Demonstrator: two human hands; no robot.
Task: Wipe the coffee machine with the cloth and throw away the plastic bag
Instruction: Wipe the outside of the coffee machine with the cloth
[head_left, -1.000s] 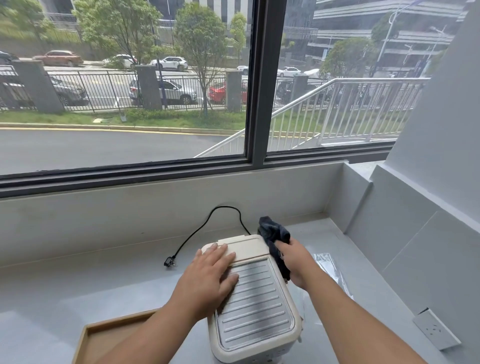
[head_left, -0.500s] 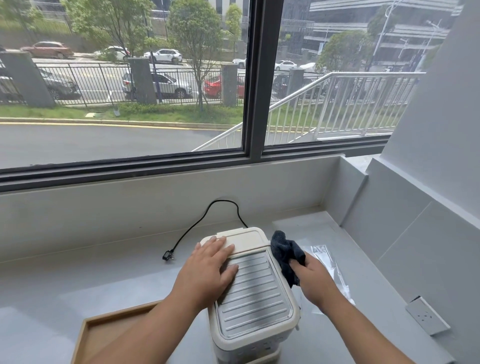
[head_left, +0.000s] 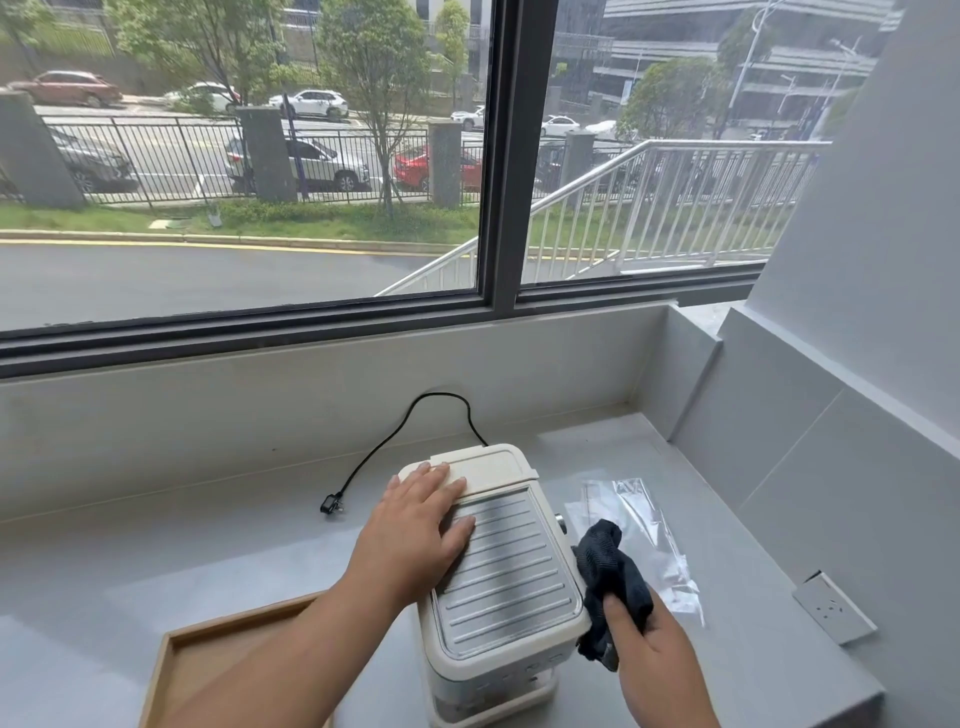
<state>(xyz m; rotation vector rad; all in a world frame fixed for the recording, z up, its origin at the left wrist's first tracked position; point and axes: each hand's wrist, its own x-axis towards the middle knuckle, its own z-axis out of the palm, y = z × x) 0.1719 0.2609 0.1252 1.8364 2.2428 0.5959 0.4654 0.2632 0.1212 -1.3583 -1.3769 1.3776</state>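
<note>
A cream coffee machine (head_left: 511, 577) with a ribbed metal top stands on the grey counter. My left hand (head_left: 415, 530) lies flat on the top's left rear part, fingers spread. My right hand (head_left: 649, 660) grips a dark cloth (head_left: 610, 571) and presses it against the machine's right side near the front corner. A clear plastic bag (head_left: 644, 535) lies flat on the counter just right of the machine, partly behind the cloth.
A black power cord (head_left: 395, 441) runs from the machine's back to a loose plug on the counter. A wooden tray (head_left: 171, 654) sits at the front left. A white wall socket (head_left: 834, 608) is on the right wall. A window ledge rises behind.
My right hand has drawn the cloth along the machine's right side from the rear corner toward me, down to the front corner. My left hand stays on top.
</note>
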